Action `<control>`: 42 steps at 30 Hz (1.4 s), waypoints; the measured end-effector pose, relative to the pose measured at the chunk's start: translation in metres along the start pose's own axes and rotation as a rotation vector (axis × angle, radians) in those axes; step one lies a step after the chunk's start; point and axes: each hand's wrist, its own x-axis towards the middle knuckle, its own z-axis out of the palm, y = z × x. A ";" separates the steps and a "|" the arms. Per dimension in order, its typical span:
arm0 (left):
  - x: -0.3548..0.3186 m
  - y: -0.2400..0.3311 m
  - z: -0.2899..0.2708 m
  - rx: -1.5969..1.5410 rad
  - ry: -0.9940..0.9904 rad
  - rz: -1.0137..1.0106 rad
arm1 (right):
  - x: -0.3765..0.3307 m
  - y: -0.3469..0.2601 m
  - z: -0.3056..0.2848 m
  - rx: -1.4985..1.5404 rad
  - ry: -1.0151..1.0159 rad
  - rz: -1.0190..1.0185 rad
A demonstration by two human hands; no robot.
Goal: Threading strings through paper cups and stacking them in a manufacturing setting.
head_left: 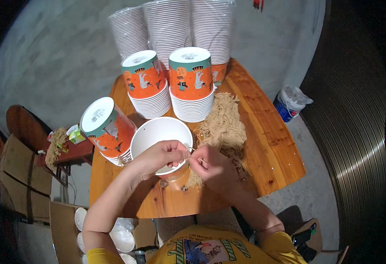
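Your left hand (164, 156) and right hand (214, 165) pinch a pale strand (191, 149) by the white paper tub (154, 135); tan cords (222, 124) lie right.

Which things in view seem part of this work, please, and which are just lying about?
Likely in use:
open white tub under left hand
tan cord pile by right hand
perhaps stacked orange tubs

Lying about, apparently:
floor bucket
green-and-white box

Apparently a small makeshift workshop
Tall plastic-wrapped stacks of white paper tubs (168, 33), bare grey wall (61, 57), dark ribbed metal shutter (347, 110), open brown cardboard box (62, 231).
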 end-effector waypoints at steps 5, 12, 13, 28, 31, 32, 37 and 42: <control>-0.001 0.003 0.001 -0.069 -0.015 -0.044 | -0.006 -0.008 0.020 0.003 0.054 -0.046; -0.006 0.007 0.001 -0.223 0.031 -0.085 | -0.007 0.000 0.024 -0.113 0.122 -0.183; -0.006 0.005 -0.001 -0.220 0.022 -0.064 | -0.006 0.002 0.022 -0.068 0.103 -0.172; -0.017 -0.001 0.018 0.467 0.266 0.366 | -0.003 0.010 0.013 0.337 -0.126 0.356; -0.015 -0.005 0.013 0.428 0.246 0.381 | -0.003 0.005 0.015 0.359 -0.075 0.328; -0.015 -0.006 0.012 0.383 0.225 0.376 | -0.002 0.007 0.016 0.359 -0.075 0.327; -0.016 -0.004 0.009 0.452 0.191 0.417 | -0.004 0.020 0.023 0.315 -0.073 0.291; -0.017 -0.005 0.003 0.569 0.165 0.357 | -0.006 0.024 0.026 0.306 -0.051 0.232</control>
